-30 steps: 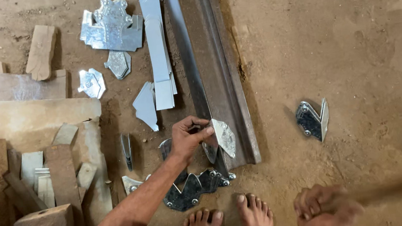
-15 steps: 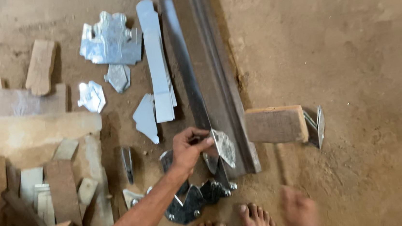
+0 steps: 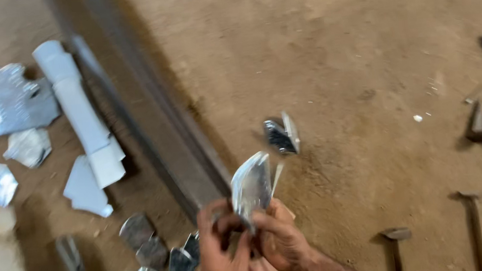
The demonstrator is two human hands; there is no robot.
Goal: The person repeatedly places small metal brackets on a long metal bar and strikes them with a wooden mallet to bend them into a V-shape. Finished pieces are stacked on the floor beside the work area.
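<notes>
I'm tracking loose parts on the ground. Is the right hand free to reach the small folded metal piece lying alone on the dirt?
Probably not right now: the right hand and left hand both grip a shiny sheet-metal piece. The folded piece lies just beyond on bare dirt, with nothing between them.

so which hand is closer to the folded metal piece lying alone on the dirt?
Right. The right hand sits below the folded metal piece, slightly to its left, gripping a shiny sheet piece. The left hand is farther left and lower.
</notes>
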